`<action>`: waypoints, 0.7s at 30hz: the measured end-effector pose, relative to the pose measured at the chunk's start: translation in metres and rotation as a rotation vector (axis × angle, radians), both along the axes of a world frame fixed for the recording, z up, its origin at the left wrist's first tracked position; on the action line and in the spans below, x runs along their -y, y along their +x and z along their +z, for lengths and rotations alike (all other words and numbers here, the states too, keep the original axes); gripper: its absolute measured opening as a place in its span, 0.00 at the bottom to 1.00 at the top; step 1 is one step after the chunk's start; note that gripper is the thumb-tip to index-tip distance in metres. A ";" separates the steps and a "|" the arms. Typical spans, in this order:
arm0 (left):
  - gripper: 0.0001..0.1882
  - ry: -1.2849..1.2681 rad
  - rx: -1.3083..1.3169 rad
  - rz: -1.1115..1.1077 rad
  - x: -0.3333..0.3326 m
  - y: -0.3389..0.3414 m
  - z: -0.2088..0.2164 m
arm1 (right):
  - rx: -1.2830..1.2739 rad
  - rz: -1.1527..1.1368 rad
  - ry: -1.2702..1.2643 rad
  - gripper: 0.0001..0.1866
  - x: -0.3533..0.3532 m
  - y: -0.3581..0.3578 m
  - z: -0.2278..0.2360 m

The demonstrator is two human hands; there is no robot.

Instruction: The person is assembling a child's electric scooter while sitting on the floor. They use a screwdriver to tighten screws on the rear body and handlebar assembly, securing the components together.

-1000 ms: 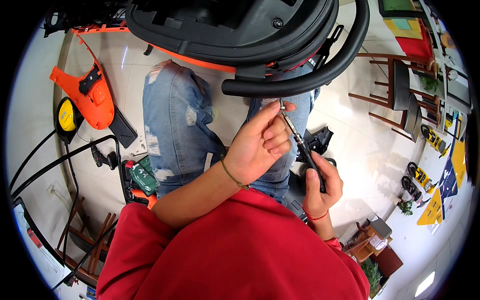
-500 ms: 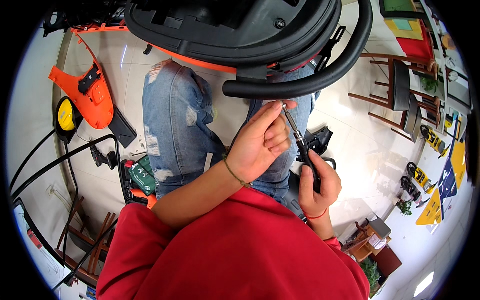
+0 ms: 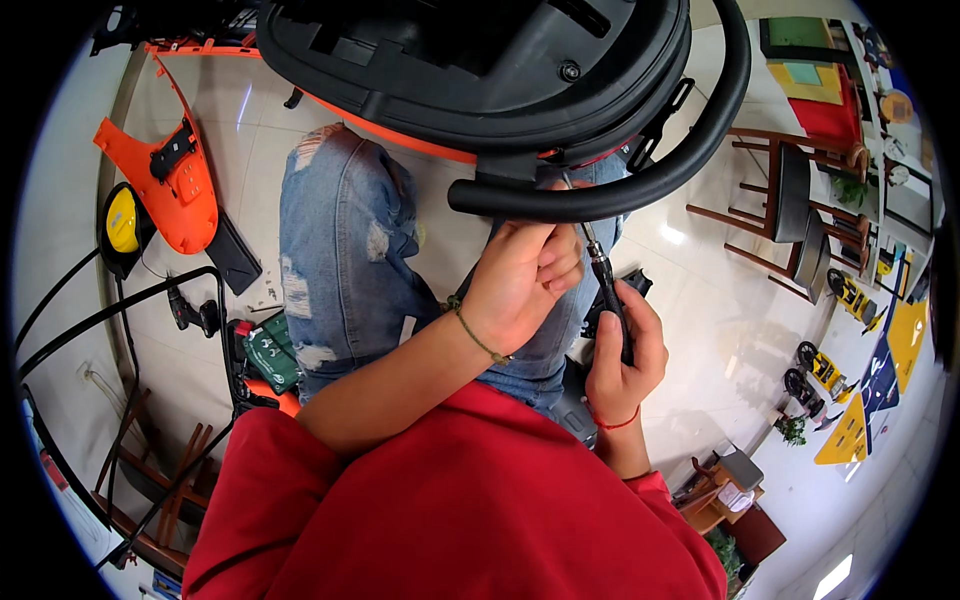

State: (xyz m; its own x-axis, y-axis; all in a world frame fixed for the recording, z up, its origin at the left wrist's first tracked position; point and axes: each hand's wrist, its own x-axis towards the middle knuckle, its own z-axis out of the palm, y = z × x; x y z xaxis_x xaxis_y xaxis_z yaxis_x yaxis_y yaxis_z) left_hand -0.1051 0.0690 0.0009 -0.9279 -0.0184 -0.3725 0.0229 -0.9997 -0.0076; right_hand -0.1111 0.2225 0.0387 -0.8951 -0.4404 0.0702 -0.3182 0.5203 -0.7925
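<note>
My right hand [image 3: 635, 350] is wrapped round the black handle of a screwdriver [image 3: 602, 272]. Its metal shaft points up and away, passing behind a thick black padded bar [image 3: 590, 204]. Beside the shaft, my left hand [image 3: 525, 285] has its fingers curled in. The bar hides the left thumb and forefinger tips, so what they pinch cannot be made out. Above both hands sits a large black plastic housing [image 3: 430, 105] with an orange lower edge, joined to the bar by a bracket. My knees in ripped jeans [image 3: 345, 240] are beneath it.
On the floor at left lie an orange plastic panel [image 3: 185, 205], a power drill [image 3: 192, 312], small loose hardware and a green case [image 3: 272, 352]. Black tubing [image 3: 120, 315] rises at far left. Wooden chairs [image 3: 790, 195] stand at right, with small yellow machines [image 3: 822, 370] beyond.
The screwdriver's tip and my left fingertips have moved up and away, from in front of the bar to behind it. My right hand has followed slightly. The view has shifted a little.
</note>
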 end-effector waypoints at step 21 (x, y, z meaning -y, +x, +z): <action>0.16 0.017 0.017 0.044 0.007 -0.002 -0.003 | -0.064 0.052 0.096 0.15 0.008 -0.019 -0.010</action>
State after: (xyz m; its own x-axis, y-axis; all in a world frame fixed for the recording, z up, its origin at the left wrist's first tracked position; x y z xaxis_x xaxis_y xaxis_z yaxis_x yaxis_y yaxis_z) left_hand -0.1075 0.0618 -0.0020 -0.9200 -0.0525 -0.3885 0.0669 -0.9975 -0.0236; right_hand -0.1303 0.2140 0.0286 -0.8658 -0.4938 0.0811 -0.3948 0.5745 -0.7170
